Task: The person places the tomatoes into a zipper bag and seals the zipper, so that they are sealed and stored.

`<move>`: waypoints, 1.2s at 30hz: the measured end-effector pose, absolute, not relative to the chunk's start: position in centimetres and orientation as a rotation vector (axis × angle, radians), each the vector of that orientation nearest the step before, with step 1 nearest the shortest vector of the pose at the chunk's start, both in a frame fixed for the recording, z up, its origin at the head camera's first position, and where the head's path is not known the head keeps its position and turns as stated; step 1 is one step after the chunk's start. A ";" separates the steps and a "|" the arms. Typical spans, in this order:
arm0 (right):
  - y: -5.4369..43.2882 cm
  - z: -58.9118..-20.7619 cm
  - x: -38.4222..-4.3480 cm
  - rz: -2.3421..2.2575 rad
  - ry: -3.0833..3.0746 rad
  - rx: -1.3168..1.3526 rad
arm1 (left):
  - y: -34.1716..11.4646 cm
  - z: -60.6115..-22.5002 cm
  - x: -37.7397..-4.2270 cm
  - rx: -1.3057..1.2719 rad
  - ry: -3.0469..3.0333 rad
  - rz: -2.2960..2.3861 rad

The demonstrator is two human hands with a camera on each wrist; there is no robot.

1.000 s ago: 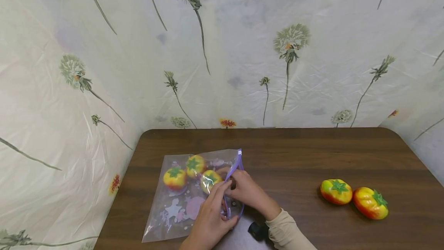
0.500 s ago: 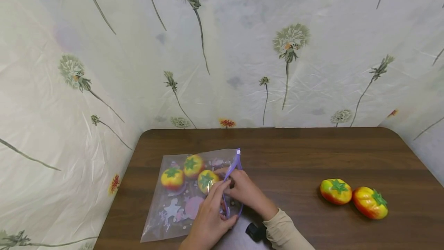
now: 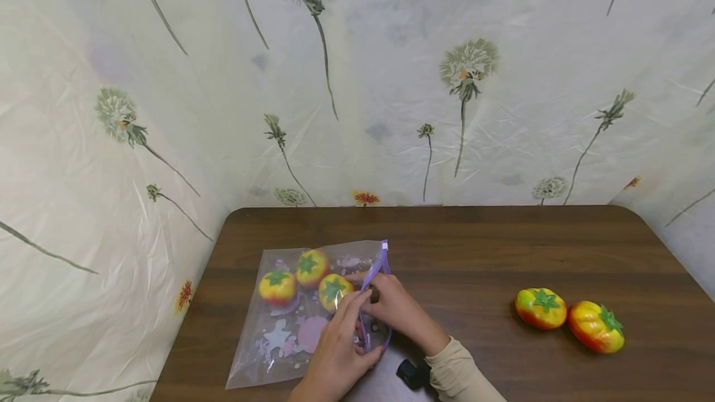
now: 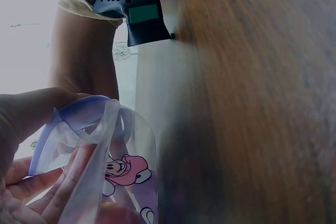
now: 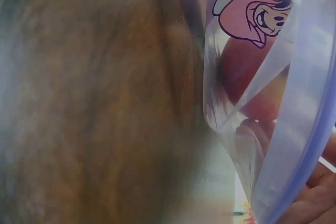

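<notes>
A clear printed zip bag lies flat on the table with its purple zip edge parted on the right. Inside it are 3 glossy yellow-red toy fruits with green star-shaped tops, tomato-like. My left hand pinches the zip edge, the thumb on one side and fingers on the other, as the left wrist view shows. My right hand reaches in through the mouth. Its extended index finger meets the nearest toy tomato; plastic and my left hand hide the other fingertips. A red fruit shows in the right wrist view.
Two more toy tomatoes lie side by side on the wooden table to the right. A black wrist camera sits under my right wrist. Floral sheeting hangs behind and to the left of the table.
Since a second ago the bag, the toy tomatoes in it and my right hand have shifted slightly left. Over the last half second almost nothing has moved.
</notes>
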State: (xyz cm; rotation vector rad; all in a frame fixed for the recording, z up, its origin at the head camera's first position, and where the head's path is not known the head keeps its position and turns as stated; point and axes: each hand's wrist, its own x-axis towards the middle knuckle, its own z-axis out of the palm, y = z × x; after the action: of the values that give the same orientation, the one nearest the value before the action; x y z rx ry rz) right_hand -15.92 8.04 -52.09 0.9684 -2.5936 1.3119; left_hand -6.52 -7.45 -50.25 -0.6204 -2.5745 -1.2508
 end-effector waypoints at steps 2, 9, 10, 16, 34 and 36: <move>8.1 -52.1 -15.9 1.308 -2.584 0.980 | -7.4 -50.3 -6.5 -0.622 -2.570 -1.251; 8.5 -52.0 -15.6 1.339 -2.611 0.968 | -7.5 -50.3 -6.5 -0.620 -2.582 -1.243; 8.5 -51.9 -15.6 1.348 -2.615 0.966 | -7.5 -50.3 -6.5 -0.619 -2.584 -1.239; 9.0 -52.0 -15.3 1.451 -2.618 0.953 | -7.4 -50.3 -6.5 -0.618 -2.588 -1.230; 10.9 -52.0 -14.0 1.564 -2.510 0.945 | -7.5 -50.4 -6.5 -0.622 -2.593 -1.252; 11.4 -51.7 -13.8 1.576 -2.518 0.922 | -7.5 -50.4 -6.5 -0.619 -2.603 -1.265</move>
State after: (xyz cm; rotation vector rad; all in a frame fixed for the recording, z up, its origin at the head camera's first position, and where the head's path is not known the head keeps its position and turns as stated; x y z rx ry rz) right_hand -13.75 11.40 -51.73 0.9221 -2.5175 1.5762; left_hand -6.51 -7.52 -50.35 -0.6191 -2.6034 -1.2654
